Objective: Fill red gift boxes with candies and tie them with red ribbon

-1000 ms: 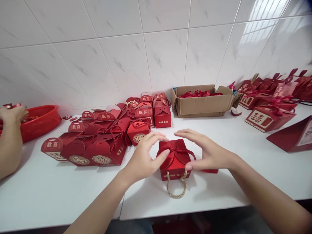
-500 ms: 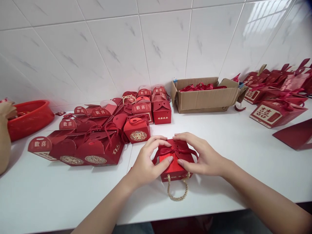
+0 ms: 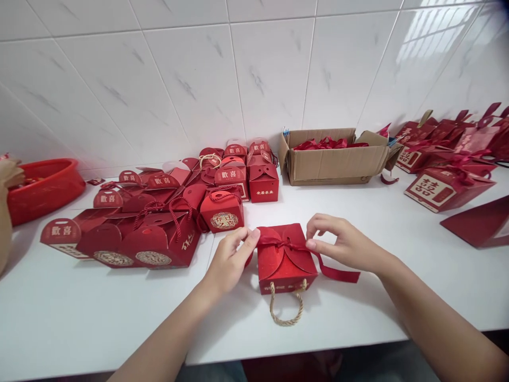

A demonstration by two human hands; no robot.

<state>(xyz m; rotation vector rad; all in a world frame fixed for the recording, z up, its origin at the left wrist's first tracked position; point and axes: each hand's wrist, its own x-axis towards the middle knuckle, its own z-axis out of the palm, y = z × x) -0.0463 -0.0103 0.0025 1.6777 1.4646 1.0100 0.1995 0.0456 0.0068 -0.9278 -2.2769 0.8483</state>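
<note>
A: Where is the box [image 3: 274, 265] placed?

B: It is set upright on the white table [image 3: 358, 321], near the front and about the middle. A red ribbon [image 3: 342, 274] is knotted across its top, and a rope loop [image 3: 288, 321] is attached to its near side.

A: How is the ribbon held?

B: On the left, it is pinched between the thumb and fingertips of the left hand [image 3: 227, 262], at the box's far left corner. On the right, it is caught by the closed thumb and fingertip of the right hand [image 3: 347, 245]; its tail is stretched over the table beyond.

A: What is shown farther back?

B: Many cartons [image 3: 159, 241] in red are clustered at left, beside a red basin [image 3: 44, 199]. A cardboard tray [image 3: 330, 171] is filled with ribbons [image 3: 326, 142].
</note>
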